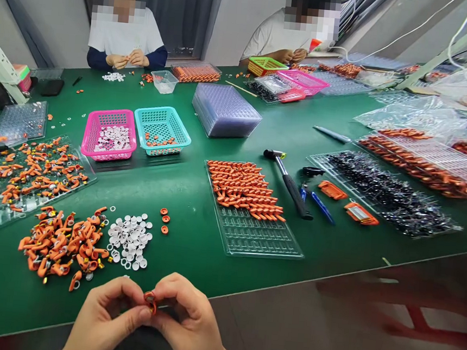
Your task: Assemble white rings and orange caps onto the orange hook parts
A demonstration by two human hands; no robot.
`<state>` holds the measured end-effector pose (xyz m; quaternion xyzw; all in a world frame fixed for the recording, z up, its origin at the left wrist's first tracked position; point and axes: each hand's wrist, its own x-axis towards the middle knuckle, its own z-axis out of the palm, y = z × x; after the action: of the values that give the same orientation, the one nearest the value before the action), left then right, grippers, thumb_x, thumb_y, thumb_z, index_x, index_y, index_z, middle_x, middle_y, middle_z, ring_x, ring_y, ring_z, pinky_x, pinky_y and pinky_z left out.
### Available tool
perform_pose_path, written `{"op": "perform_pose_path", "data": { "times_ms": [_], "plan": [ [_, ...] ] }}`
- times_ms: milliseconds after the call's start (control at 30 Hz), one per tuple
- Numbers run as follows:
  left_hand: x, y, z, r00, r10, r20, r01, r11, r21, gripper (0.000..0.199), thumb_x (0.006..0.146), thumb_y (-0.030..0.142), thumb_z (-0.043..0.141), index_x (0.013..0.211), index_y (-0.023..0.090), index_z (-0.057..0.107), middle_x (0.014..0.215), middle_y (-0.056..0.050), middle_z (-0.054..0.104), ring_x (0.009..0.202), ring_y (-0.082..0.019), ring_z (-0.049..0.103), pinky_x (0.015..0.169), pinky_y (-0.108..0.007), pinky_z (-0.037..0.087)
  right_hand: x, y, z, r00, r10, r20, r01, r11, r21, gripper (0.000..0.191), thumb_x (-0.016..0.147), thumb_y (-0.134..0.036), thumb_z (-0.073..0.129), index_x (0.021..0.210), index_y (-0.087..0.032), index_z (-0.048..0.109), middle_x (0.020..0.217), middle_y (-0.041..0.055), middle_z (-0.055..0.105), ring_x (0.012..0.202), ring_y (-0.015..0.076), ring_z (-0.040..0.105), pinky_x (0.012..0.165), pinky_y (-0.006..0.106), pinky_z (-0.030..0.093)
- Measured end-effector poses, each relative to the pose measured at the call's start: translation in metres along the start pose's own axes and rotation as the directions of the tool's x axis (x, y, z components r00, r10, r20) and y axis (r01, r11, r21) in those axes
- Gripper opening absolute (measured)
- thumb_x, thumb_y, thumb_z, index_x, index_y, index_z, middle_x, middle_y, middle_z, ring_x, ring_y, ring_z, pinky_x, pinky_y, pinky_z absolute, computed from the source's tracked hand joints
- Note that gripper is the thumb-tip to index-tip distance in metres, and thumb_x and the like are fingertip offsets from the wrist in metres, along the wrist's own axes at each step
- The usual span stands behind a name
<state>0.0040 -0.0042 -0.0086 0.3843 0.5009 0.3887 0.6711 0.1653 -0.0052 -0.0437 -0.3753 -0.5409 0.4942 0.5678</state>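
Note:
Both of my hands meet just over the table's front edge. My left hand and my right hand pinch one small orange earbud shell between thumbs and fingertips, which cover much of it. Just beyond them lies a heap of orange earbud pieces, some with grey rings and brassy bits. Right of that heap spreads a pile of small white discs. Three little orange caps form a short column beside the discs.
A clear tray carries rows of orange earbud pieces. Behind stand a pink basket, a blue basket and stacked plastic trays. A hammer and blue pen lie right. Two people sit across the green table.

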Motion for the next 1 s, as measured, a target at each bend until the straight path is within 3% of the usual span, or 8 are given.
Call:
{"op": "perform_pose_path", "data": {
  "times_ms": [333,567,667,767,833,900,1000],
  "plan": [
    [0.004,0.001,-0.005,0.998,-0.012,0.058,0.007,0.997,0.079,0.028,0.072,0.038,0.083,0.072,0.017,0.065,0.067,0.001,0.062,0.064,-0.012,0.054,0.059,-0.018,0.044,0.005,-0.009,-0.002,0.987,-0.157,0.037,0.161,0.977,-0.140,0.010,0.080,-0.021,0.079,0.088,-0.021,0.073,0.075,0.0025,0.070,0.063,0.0131,0.065,0.056,0.019,0.052],
    [0.008,0.001,-0.005,0.984,-0.044,0.172,0.029,0.996,0.085,0.026,0.076,0.040,0.079,0.084,0.017,0.070,0.074,-0.001,0.066,0.068,-0.013,0.058,0.061,-0.019,0.045,0.005,-0.006,-0.007,0.997,-0.053,0.051,0.061,0.982,-0.176,0.008,0.078,-0.028,0.080,0.084,-0.023,0.077,0.071,-0.0007,0.058,0.062,0.0132,0.059,0.055,0.023,0.050],
    [0.005,0.002,-0.003,0.985,-0.060,0.161,0.039,0.991,0.130,0.022,0.078,0.037,0.076,0.084,0.017,0.075,0.074,-0.003,0.073,0.067,-0.015,0.063,0.063,-0.021,0.049,0.006,-0.009,-0.010,0.995,0.011,0.101,0.007,0.984,-0.180,0.007,0.080,-0.028,0.078,0.083,-0.022,0.075,0.072,-0.0013,0.055,0.063,0.0135,0.056,0.055,0.023,0.047],
    [0.003,0.008,0.000,0.990,0.039,0.132,-0.082,0.938,0.338,0.013,0.081,0.029,0.071,0.081,0.018,0.077,0.074,-0.006,0.078,0.066,-0.018,0.069,0.062,-0.022,0.052,0.010,-0.016,-0.018,0.972,0.094,0.214,-0.058,0.984,-0.170,0.020,0.077,-0.026,0.080,0.094,-0.022,0.069,0.077,-0.0010,0.059,0.068,0.0146,0.057,0.062,0.024,0.048],
    [0.001,0.013,0.002,0.975,0.165,0.152,-0.220,0.835,0.505,0.010,0.081,0.022,0.068,0.079,0.019,0.077,0.072,-0.005,0.078,0.064,-0.018,0.071,0.060,-0.020,0.052,0.012,-0.022,-0.024,0.950,0.147,0.277,-0.100,0.979,-0.179,0.028,0.075,-0.029,0.082,0.097,-0.022,0.066,0.080,-0.0007,0.062,0.071,0.0155,0.057,0.066,0.025,0.048],
    [0.000,0.015,0.002,0.939,0.291,0.182,-0.341,0.734,0.587,0.011,0.081,0.017,0.067,0.080,0.021,0.077,0.071,-0.002,0.078,0.062,-0.016,0.072,0.059,-0.018,0.052,0.013,-0.028,-0.028,0.929,0.179,0.325,-0.114,0.971,-0.210,0.025,0.076,-0.032,0.080,0.093,-0.021,0.064,0.080,0.0002,0.063,0.072,0.0159,0.057,0.066,0.025,0.048],
    [-0.002,0.010,0.000,0.886,0.413,0.210,-0.451,0.667,0.593,0.015,0.082,0.013,0.067,0.086,0.024,0.076,0.073,0.000,0.078,0.063,-0.015,0.072,0.060,-0.017,0.053,0.012,-0.031,-0.029,0.922,0.183,0.342,-0.091,0.959,-0.269,0.013,0.081,-0.025,0.074,0.085,-0.020,0.063,0.079,0.0013,0.063,0.071,0.0157,0.057,0.065,0.025,0.047]
  ]
}}
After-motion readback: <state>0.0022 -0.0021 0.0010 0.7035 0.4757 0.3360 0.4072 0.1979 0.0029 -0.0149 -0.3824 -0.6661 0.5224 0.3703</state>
